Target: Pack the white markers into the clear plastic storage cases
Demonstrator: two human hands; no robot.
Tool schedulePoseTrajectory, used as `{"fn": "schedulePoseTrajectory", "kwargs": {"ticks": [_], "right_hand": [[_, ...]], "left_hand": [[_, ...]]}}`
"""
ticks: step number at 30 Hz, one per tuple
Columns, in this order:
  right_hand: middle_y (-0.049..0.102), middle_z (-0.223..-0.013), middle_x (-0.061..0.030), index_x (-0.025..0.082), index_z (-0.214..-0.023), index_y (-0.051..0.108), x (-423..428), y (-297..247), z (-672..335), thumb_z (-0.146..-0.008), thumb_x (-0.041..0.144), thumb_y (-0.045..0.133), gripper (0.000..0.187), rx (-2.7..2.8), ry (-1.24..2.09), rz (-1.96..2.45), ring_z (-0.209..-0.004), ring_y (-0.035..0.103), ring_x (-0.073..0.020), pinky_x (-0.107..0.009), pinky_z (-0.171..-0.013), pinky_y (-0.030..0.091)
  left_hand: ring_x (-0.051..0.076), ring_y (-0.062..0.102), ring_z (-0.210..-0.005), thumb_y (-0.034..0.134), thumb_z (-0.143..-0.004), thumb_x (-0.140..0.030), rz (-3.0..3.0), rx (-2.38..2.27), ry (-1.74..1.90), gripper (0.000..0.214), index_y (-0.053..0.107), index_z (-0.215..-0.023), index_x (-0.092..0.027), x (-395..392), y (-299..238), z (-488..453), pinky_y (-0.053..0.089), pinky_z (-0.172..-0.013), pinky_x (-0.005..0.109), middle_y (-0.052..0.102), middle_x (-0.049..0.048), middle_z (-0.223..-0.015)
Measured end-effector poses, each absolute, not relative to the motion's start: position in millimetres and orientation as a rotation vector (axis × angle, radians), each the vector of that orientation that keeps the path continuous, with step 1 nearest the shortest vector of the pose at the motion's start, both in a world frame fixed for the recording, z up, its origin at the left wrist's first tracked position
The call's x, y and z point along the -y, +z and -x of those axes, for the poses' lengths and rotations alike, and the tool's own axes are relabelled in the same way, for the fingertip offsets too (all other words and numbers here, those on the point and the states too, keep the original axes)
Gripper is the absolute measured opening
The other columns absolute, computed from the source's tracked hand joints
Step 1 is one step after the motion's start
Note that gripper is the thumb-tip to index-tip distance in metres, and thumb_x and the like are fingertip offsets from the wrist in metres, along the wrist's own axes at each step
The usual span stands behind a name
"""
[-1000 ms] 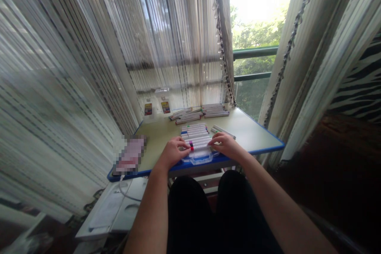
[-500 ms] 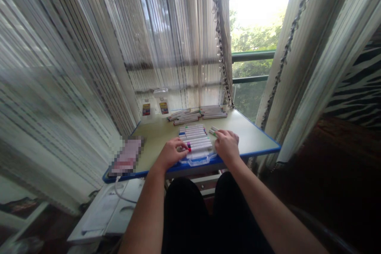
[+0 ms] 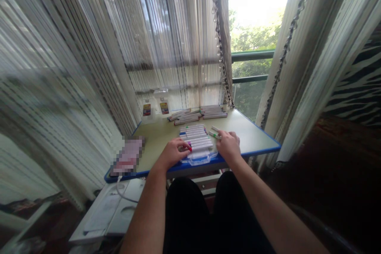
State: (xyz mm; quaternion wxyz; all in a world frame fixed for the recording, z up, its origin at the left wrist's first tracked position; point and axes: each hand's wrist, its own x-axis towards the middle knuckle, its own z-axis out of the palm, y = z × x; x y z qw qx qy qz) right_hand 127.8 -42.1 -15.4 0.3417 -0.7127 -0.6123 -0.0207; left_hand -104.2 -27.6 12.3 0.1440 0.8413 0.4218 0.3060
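A row of white markers with coloured caps lies in a clear plastic case at the near edge of a small blue-rimmed table. My left hand rests at the case's left side, its fingertips on the nearest markers by a red cap. My right hand sits on the table right of the case, fingers curled over loose markers lying there. Whether it grips one is hidden.
More markers lie piled at the table's far edge beside two small packets. A blurred pink thing sits at the near left corner. Striped curtains hang behind and left; an open window with a green rail lies beyond.
My right hand has drawn off the markers in the case and moved right onto the loose markers beside it. My left hand has stayed at the case's left side.
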Motion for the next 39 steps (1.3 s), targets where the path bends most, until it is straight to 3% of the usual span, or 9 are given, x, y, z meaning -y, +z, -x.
{"fn": "schedulePoseTrajectory", "kwargs": {"ticks": [12, 26, 33, 39], "right_hand": [[0.066, -0.105, -0.0064, 0.022, -0.103, 0.067, 44.3, -14.4, -127.1, -0.085, 0.020, 0.044, 0.029, 1.583, -0.088, 1.885, -0.098, 0.044, -0.0232, -0.034, -0.079, 0.028], [0.066, -0.103, -0.0065, 0.021, -0.101, 0.068, 42.9, -15.5, -127.6, -0.082, 0.016, 0.046, 0.030, 1.569, -0.074, 1.896, -0.099, 0.044, -0.0247, -0.033, -0.080, 0.028], [0.066, -0.092, -0.0105, 0.017, -0.096, 0.070, 34.8, -24.1, -129.8, -0.082, 0.015, 0.044, 0.029, 1.605, -0.154, 1.851, -0.093, 0.047, -0.0240, -0.035, -0.085, 0.031], [0.065, -0.098, -0.0136, 0.014, -0.105, 0.067, 36.7, -23.7, -129.6, -0.088, 0.014, 0.037, 0.035, 1.523, -0.174, 1.729, -0.091, 0.049, -0.0246, -0.038, -0.088, 0.031]], "left_hand": [[0.017, 0.060, -0.080, 0.066, -0.070, -0.023, -2.429, -1.187, 0.990, 0.008, 0.072, -0.074, -0.020, 31.2, 14.3, 104.2, 0.044, -0.079, 0.030, 0.064, 0.0023, -0.080], [0.018, 0.059, -0.087, 0.068, -0.070, -0.027, -2.438, -1.201, 0.938, 0.008, 0.073, -0.074, -0.022, 29.6, 11.8, 104.8, 0.044, -0.086, 0.031, 0.063, 0.0026, -0.086], [0.019, 0.059, -0.086, 0.068, -0.070, -0.029, -2.407, -1.229, 0.917, 0.013, 0.073, -0.079, -0.021, 28.1, 10.8, 104.9, 0.045, -0.084, 0.033, 0.064, 0.0036, -0.085], [0.017, 0.060, -0.082, 0.063, -0.075, -0.029, -2.328, -1.167, 1.068, 0.014, 0.073, -0.079, -0.019, 28.4, 12.5, 105.9, 0.046, -0.081, 0.030, 0.063, 0.0042, -0.084]]}}
